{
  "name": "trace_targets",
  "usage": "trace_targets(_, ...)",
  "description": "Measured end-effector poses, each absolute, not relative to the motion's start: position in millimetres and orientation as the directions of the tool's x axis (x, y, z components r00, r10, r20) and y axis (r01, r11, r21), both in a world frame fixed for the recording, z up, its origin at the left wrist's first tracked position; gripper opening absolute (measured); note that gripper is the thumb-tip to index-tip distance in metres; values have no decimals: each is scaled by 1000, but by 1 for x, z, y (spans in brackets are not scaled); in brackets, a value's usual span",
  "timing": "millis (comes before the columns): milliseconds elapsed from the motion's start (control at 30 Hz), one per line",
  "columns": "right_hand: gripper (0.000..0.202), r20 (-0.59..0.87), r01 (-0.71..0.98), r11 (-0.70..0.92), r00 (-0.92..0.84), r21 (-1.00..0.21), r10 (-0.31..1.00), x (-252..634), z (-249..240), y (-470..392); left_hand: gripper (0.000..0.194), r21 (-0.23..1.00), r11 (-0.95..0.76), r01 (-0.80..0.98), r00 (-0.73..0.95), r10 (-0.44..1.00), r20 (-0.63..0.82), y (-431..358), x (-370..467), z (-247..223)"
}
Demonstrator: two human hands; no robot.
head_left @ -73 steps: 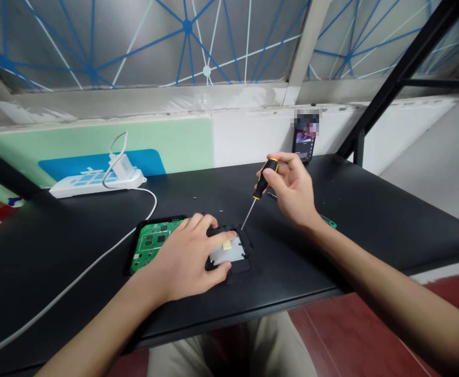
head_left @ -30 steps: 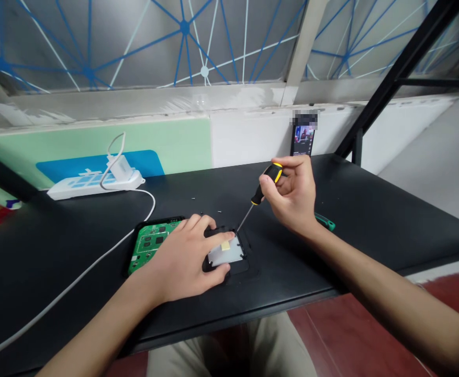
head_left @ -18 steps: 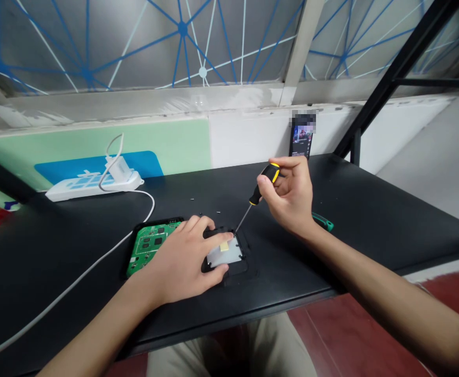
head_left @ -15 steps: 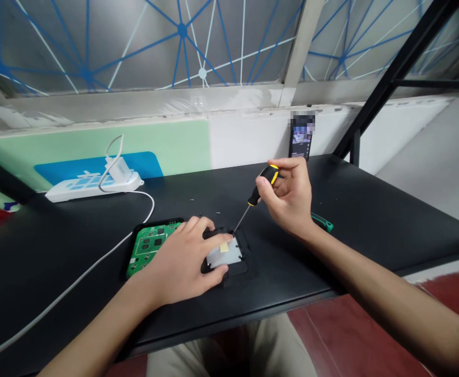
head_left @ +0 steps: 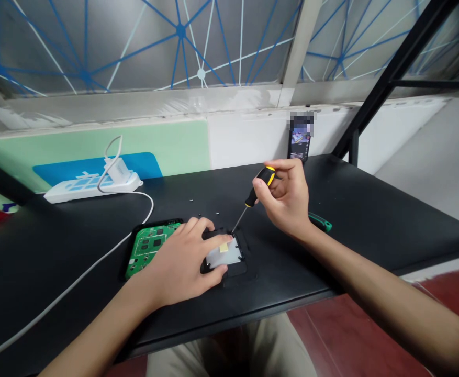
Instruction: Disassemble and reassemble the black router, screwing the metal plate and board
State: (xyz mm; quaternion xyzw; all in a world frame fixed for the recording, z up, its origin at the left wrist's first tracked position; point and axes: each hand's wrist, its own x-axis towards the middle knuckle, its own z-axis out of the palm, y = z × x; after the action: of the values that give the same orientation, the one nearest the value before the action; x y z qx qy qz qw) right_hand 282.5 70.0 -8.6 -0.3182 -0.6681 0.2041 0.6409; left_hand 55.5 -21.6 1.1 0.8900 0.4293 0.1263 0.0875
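Observation:
A black plastic casing (head_left: 237,268) with a silvery metal plate (head_left: 231,255) and a small yellowish pad (head_left: 223,247) lies on the table. My left hand (head_left: 188,256) steadies it, index finger along the plate's far edge and thumb at its near edge; the other fingers reach over its left side. Closed round the black and yellow handle of a screwdriver (head_left: 259,186) is my right hand (head_left: 288,196). The slanting shaft meets the plate's far corner, by my left index fingertip. A green circuit board (head_left: 146,243) in a black shell sits left, partly behind my left hand.
Small screws (head_left: 217,213) lie beyond the casing. A green-handled tool (head_left: 321,222) is partly hidden behind my right wrist. The phone (head_left: 300,139) leans on the wall. From a power strip (head_left: 91,186), a white cable (head_left: 96,267) crosses the black table (head_left: 370,214).
The whole view has shifted slightly. Both hands keep their places on the casing and the screwdriver, and the screwdriver tip stays at the same corner of the plate.

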Motion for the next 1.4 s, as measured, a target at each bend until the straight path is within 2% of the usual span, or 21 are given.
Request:
trace_targets(467,31,702,143,690,59,-710,710,282,-6,69,46,277,-609,743,602,789,120,-21,54,1)
trace_targets(667,32,677,101,670,74,-735,732,282,-3,68,40,331,-590,737,586,801,122,-22,55,5)
trace_targets(867,34,656,20,658,106,-752,747,279,-1,70,20,397,-562,726,520,826,219,-16,54,-2)
trace_targets(1067,36,600,-65,608,104,-792,793,275,-3,73,18,442,-590,675,496,807,321,-10,52,-8)
trace_targets(1400,41,552,-115,562,109,-819,827,273,-1,72,6,542,-570,618,459,821,339,-6,55,-4)
